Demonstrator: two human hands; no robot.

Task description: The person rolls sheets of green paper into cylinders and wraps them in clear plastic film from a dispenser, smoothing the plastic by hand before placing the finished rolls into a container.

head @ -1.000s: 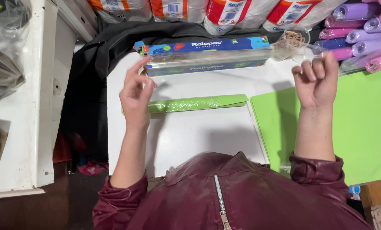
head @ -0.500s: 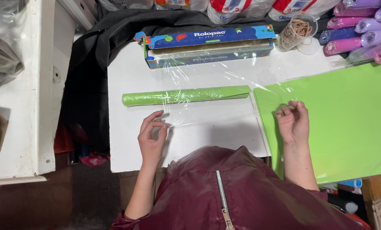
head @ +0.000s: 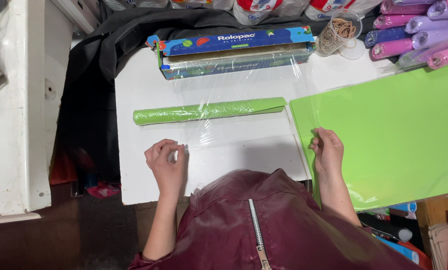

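Left hand (head: 165, 162) and right hand (head: 327, 150) pinching glossy clear film (head: 234, 135), over matte green roll (head: 209, 110)

The scene is brightly and evenly lit from above, with the white tabletop (head: 144, 85) near the centre of the frame close to washing out. Soft glare streaks run across the stretched cling film (head: 234, 130) and along the cling film box (head: 234, 52) at the top centre. The person's head and body throw a faint grey shadow on the table just above the maroon jacket (head: 264, 220) at the bottom centre. The lower left of the frame falls off into dim, murky darkness. Focus is sharp across the middle; the purple and pink rolls (head: 419, 37) at the upper right look slightly soft. Straight edges bow mildly towards the corners.
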